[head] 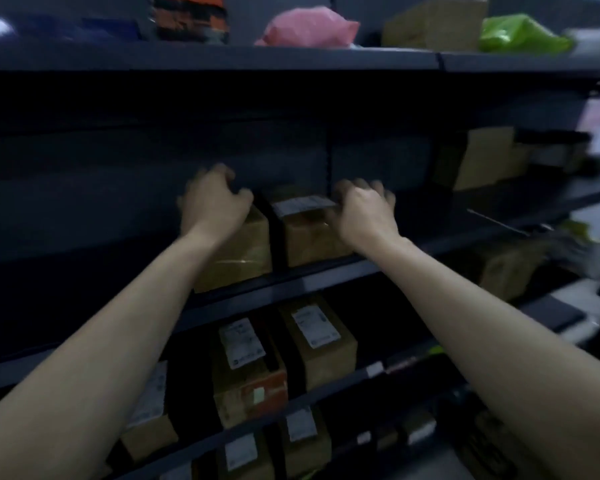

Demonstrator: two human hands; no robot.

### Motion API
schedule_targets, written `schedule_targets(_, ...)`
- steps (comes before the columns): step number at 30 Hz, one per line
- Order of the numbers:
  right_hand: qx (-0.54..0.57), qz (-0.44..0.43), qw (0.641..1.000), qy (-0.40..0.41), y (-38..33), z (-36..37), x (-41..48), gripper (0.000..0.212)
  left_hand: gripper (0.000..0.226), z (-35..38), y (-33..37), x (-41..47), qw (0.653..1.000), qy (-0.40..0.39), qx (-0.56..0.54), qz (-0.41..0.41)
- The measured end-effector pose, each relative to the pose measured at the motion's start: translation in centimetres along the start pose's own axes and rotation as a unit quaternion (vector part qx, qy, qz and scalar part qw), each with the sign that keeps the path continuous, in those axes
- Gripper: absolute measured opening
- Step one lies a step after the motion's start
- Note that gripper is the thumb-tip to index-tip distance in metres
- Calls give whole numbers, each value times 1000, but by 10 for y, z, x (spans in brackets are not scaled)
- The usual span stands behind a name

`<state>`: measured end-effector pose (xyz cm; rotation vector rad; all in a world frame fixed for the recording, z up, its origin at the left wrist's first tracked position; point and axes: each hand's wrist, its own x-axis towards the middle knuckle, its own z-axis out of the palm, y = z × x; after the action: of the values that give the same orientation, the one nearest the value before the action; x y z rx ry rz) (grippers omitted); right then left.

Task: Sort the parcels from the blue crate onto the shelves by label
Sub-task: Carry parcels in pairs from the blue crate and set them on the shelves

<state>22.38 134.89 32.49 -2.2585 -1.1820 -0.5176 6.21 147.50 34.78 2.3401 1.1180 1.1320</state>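
- Your left hand (pixel 215 202) is reaching onto the middle shelf (pixel 326 277) at your 11 o'clock. Its fingers are curling over the top of a plain parcel (pixel 246 244), with the thumb pointing towards 3 o'clock. Blur is hiding the contact, so I cannot tell whether you are gripping the parcel or only resting on it.
- Your right hand (pixel 366 211) is reaching in at your 1 o'clock, with its fingers bent at the upper right edge of a labelled parcel (pixel 309 237). The thumb is lying against the end of the white label (pixel 302 204). Here too I cannot tell whether there is a firm hold.
- Both brown cardboard parcels are sitting upright on the middle shelf. The labelled one is just beside the plain one, at its 3 o'clock, with a narrow dark gap between them.
- Another cardboard box (pixel 482 157) is sitting well apart, at 2 o'clock of your right hand.
- On the board below, at your 6 o'clock, two labelled boxes are standing side by side: one with a red patch (pixel 246 368) and a taller brown one (pixel 321 341) at its 3 o'clock.
- A further box (pixel 149 427) is showing at 7 o'clock, partly behind your left forearm. More labelled boxes (pixel 302 441) are sitting on the board beneath.
- On the top shelf, at 12 o'clock, a pink bag (pixel 309 27) is lying. A cardboard carton (pixel 437 22) and a green bag (pixel 520 34) are sitting towards 1 o'clock.
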Motion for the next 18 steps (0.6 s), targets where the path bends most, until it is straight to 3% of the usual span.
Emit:
schedule_targets(2,-133,-26,990,33,4,-26,-29,35,35,10,37,-18,995,-18,14,96)
schedule_targets(7,-278,84,956,45,52,-106,-106,36,36,45,139,-86,954,-34,-21,298)
schedule_targets(18,-479,331,808,83,166,-311,-328,35,36,55,375,-298,802,-86,-189,561)
